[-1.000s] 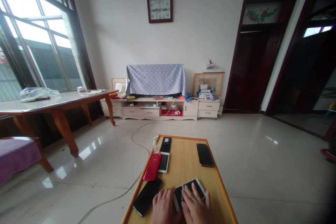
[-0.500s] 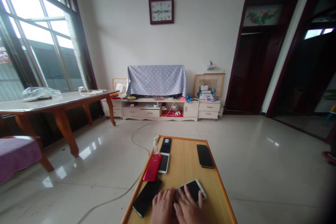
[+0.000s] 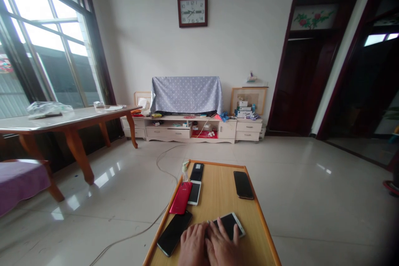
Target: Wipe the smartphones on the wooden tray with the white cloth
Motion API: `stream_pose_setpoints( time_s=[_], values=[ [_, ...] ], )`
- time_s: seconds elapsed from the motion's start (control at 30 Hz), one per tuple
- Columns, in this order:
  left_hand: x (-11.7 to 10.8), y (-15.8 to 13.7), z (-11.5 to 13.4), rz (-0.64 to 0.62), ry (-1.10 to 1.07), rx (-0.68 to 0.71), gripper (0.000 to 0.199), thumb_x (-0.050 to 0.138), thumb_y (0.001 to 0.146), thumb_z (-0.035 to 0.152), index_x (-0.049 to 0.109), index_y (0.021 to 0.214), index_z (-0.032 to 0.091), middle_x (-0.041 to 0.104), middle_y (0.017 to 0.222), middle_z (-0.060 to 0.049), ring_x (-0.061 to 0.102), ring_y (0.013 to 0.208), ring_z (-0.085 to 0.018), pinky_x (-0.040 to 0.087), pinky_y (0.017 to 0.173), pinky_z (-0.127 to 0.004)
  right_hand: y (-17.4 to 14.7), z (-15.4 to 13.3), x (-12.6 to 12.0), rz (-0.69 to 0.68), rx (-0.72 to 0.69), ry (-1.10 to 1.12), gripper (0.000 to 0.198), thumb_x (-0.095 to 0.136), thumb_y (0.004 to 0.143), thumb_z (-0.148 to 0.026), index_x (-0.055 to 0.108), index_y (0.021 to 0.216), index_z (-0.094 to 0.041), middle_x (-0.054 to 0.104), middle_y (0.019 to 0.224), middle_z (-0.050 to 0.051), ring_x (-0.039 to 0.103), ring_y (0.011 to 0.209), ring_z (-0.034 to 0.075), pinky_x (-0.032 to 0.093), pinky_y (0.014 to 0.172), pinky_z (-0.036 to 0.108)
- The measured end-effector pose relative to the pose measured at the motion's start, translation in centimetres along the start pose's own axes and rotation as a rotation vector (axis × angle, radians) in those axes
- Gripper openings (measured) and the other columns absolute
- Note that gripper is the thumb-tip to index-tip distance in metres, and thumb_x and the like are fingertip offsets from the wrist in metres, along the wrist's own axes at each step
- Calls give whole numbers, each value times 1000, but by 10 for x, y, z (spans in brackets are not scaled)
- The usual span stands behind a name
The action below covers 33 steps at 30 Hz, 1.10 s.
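Note:
A white smartphone [image 3: 231,223] with a dark screen lies slantwise on the small wooden table. Spread across its screen and lower edge are the fingers of my right hand [image 3: 222,246]. My left hand [image 3: 193,243] is against the right one at the phone's left end, fingers bent and close together; what is beneath its fingertips is hidden. Just left of it lies a black smartphone [image 3: 174,233]. A red phone [image 3: 181,198] lies back up beyond that, partly over another white phone [image 3: 194,193].
A dark phone [image 3: 197,171] and a small clear bottle [image 3: 185,172] stand near the table's far left corner. Another black phone [image 3: 243,185] lies by the right rim [image 3: 264,224]. A cable [image 3: 140,231] runs along the floor on the left.
The fingers of my right hand have shifted slightly left over the white smartphone. My left hand stays nearly in place, and the phones have not moved on the table.

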<state>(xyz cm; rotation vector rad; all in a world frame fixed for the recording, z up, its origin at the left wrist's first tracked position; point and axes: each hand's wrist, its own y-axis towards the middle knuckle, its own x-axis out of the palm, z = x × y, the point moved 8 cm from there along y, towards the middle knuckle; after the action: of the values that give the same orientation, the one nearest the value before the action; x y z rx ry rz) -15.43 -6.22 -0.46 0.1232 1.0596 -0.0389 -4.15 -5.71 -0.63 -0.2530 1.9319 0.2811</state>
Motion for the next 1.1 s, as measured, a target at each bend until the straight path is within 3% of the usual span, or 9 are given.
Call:
stream_pose_setpoints(
  time_s=[0.27,0.5,0.63,0.73,0.87,1.0,1.1],
  values=[
    [-7,-2,9,-22,7,-8,64,62,71,39,55,133,26,62,134,-6,49,128,-25,30,110,-37,13,35,-23,88,195,-82,54,20,104,-51,51,144,-33,44,153,2,26,149,33,6,115,74],
    [-2,-2,3,-41,37,3,54,45,85,31,51,139,25,60,138,-6,49,130,-22,30,110,-36,-1,-2,6,-12,8,29,45,22,105,-49,44,145,-48,46,151,-4,32,146,31,16,115,72],
    [-2,-2,2,2,21,-3,52,49,84,34,54,134,25,62,134,-6,50,127,-23,29,110,-37,-5,9,-10,69,33,-28,45,27,104,-53,51,141,-45,49,148,-2,34,145,33,14,114,74],
    [-2,-3,3,41,-10,4,55,56,79,39,56,133,25,63,132,-6,50,127,-25,28,111,-38,-10,21,-20,51,49,-40,47,28,103,-55,54,140,-42,49,148,0,32,146,34,9,115,74],
    [0,-3,-1,43,-34,-1,56,58,77,41,57,131,25,64,130,-7,51,125,-25,29,110,-38,-25,26,-6,-14,19,-18,46,31,100,-60,57,135,-46,52,145,-2,38,142,36,11,114,76],
    [0,-2,-2,45,-39,13,55,57,78,39,56,131,27,63,132,-5,51,125,-23,29,110,-37,-35,29,8,56,52,-57,42,37,99,-61,63,128,-47,57,140,-2,45,137,38,8,115,76],
    [-1,-3,-1,45,-31,13,57,58,76,35,56,132,28,63,133,-4,50,126,-23,29,110,-36,-30,20,4,46,11,-27,41,34,102,-55,60,132,-47,56,142,-2,42,140,35,10,115,75]
  ],
)
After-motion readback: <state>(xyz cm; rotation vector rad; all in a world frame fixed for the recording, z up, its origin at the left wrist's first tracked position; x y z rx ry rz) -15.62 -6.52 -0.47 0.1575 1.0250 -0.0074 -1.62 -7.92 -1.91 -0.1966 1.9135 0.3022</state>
